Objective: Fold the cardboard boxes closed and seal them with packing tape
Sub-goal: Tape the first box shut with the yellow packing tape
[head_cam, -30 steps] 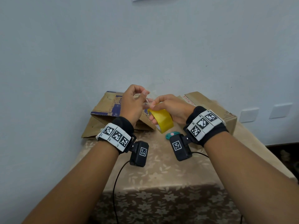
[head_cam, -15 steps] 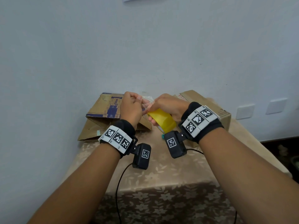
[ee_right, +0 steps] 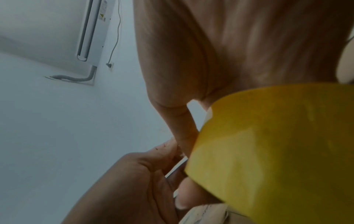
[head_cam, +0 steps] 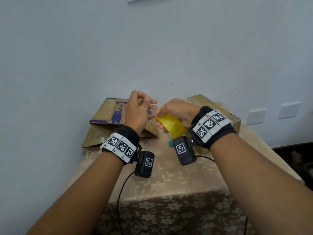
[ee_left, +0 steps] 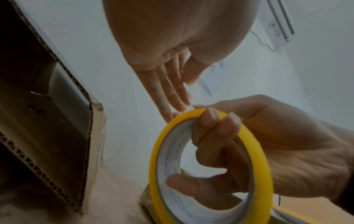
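My right hand grips a yellow roll of packing tape above the table, with fingers hooked through its core. Just left of it, my left hand pinches the loose end of the tape between thumb and fingers, and a short clear strip runs from there to the roll. A flattened cardboard box with blue print lies behind my left hand against the wall. A second cardboard box stands behind my right wrist.
A floral cloth covers the table. A small teal object lies on it below the roll, partly hidden. The wall runs close behind the boxes, with switch plates at the right. A black cable hangs off the table's front edge.
My left hand has drawn the tape end a little up and left from the roll, opening a short strip between the hands. The right hand has kept its grip on the roll.
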